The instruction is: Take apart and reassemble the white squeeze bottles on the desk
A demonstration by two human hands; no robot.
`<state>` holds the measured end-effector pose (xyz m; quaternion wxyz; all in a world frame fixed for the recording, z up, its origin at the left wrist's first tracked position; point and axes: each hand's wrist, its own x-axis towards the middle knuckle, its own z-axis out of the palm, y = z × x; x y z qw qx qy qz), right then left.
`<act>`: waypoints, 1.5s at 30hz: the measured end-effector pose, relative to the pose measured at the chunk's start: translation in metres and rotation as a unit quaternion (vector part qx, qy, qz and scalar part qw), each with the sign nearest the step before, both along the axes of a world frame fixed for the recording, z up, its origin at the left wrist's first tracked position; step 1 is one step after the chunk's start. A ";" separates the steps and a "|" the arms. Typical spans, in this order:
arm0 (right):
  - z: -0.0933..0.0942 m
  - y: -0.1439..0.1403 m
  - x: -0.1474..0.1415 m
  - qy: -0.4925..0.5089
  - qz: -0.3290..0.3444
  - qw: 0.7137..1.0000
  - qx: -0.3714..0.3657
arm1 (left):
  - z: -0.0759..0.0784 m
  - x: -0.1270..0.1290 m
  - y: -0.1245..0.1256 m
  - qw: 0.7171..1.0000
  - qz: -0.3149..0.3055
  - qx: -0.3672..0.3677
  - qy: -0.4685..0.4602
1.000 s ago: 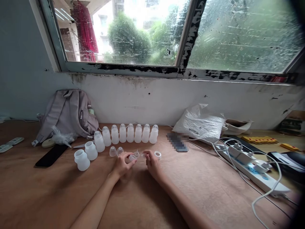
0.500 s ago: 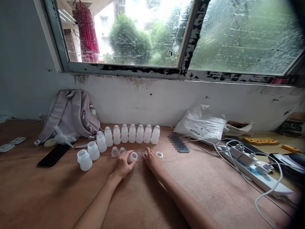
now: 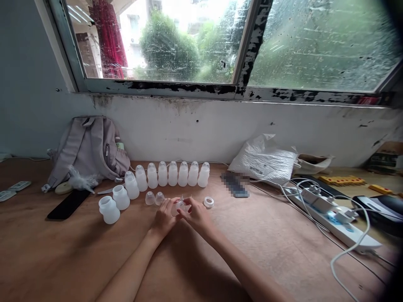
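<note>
My left hand [image 3: 164, 214] is curled around a white bottle ring [image 3: 175, 209], low over the table. At the ring's opening, my right hand [image 3: 199, 214] pinches a small clear piece that looks like a bottle nipple; the fingers partly hide it. Another white ring [image 3: 208, 202] lies just right of my right hand. Two clear domed caps [image 3: 150, 198] stand by my left hand's knuckles. Farther left are two frosted bottles [image 3: 109, 211] with uncovered necks. Behind the hands, several capped bottles [image 3: 162, 174] form a curved row.
A black phone [image 3: 69, 204], a plastic bag [image 3: 82, 179] and a grey backpack [image 3: 90, 151] are at the left. A blurred-out dark object [image 3: 235, 184] and a silvery package [image 3: 264, 161] lie back right. A power strip [image 3: 336, 220] with tangled white cables runs along the right.
My right hand has moved left with the small clear piece and now meets the ring in my left hand. The ring has tilted, its opening turned upward. The view has shifted slightly.
</note>
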<state>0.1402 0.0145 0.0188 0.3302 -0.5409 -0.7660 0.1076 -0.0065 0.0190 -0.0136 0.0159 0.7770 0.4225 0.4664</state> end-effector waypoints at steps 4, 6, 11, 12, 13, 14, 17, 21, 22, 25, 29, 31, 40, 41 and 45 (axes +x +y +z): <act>-0.008 0.016 0.023 -0.014 -0.034 0.996 0.081 | -0.004 0.003 0.001 0.999 0.029 -0.012 -0.004; -0.014 0.025 0.038 -0.033 -0.063 0.994 0.085 | -0.005 0.003 0.002 0.999 0.048 0.000 0.003; -0.029 0.039 0.063 -0.068 -0.065 0.995 0.039 | -0.004 -0.001 0.004 0.997 0.071 0.025 0.010; -0.032 0.040 0.065 -0.072 -0.061 0.995 0.030 | -0.003 -0.002 0.004 0.997 0.071 0.025 0.013; -0.033 0.040 0.067 -0.076 -0.056 0.995 0.024 | -0.002 -0.002 0.004 0.997 0.072 0.024 0.015; -0.035 0.041 0.068 -0.079 -0.054 0.995 0.020 | -0.002 -0.003 0.004 0.997 0.074 0.024 0.016; -0.036 0.040 0.072 -0.082 -0.058 0.995 0.010 | 0.000 -0.004 0.003 0.996 0.082 0.022 0.014; -0.035 0.038 0.079 -0.077 -0.076 0.994 0.005 | -0.001 -0.005 0.004 0.996 0.087 0.020 0.006; -0.034 0.037 0.080 -0.073 -0.080 0.994 0.008 | -0.002 -0.005 0.004 0.996 0.087 0.021 0.005; -0.034 0.036 0.081 -0.061 -0.082 0.995 0.020 | -0.003 -0.005 0.004 0.996 0.087 0.020 0.010; -0.038 0.037 0.081 -0.075 -0.075 0.994 0.019 | 0.002 -0.009 0.002 0.995 0.090 0.034 0.037; -0.039 0.037 0.081 -0.074 -0.082 0.994 0.017 | 0.009 -0.015 0.001 0.993 0.097 0.040 0.058; -0.035 0.034 0.081 -0.034 -0.122 0.988 0.083 | 0.079 -0.091 0.024 0.927 0.350 0.044 0.126; -0.035 0.034 0.081 -0.030 -0.123 0.988 0.085 | 0.085 -0.099 0.029 0.913 0.388 0.033 0.123; -0.035 0.034 0.080 -0.013 -0.120 0.988 0.095 | 0.096 -0.119 0.039 0.893 0.419 -0.085 0.143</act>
